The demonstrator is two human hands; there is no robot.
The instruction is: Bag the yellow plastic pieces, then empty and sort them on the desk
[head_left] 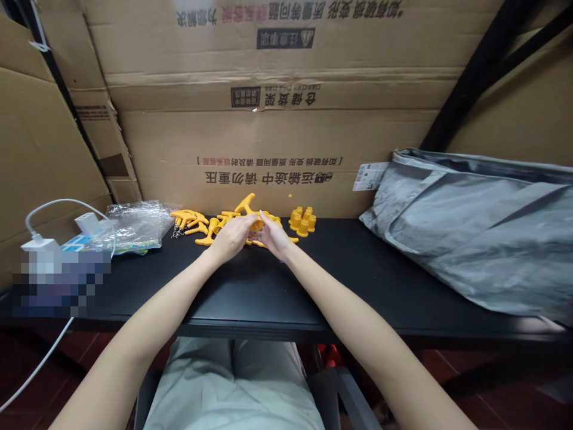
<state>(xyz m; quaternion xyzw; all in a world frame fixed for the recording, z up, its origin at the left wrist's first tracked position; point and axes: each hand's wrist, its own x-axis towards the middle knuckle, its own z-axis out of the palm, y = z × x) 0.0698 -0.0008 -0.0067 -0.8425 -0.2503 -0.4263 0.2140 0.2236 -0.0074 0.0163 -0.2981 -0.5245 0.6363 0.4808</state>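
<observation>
My left hand [233, 239] is closed round a yellow T-shaped plastic handle [246, 203], whose crossbar sticks up above the fingers. Its round flanged end [256, 226] shows between my two hands. My right hand [274, 236] meets that end from the other side, thumb up and fingers curled; its fingertips are partly hidden. More yellow T-shaped handles [205, 234] lie in a loose pile beneath and behind both hands. Right of them stand several short yellow flanged cups [303, 222]. At the pile's left are yellow handles with small metal chains [184, 218].
Clear plastic bags [138, 221] lie at the left of the black table [344, 280], near a white charger with its cable [41, 245]. A large grey bag [474, 233] fills the right side. Cardboard [277, 137] walls the back.
</observation>
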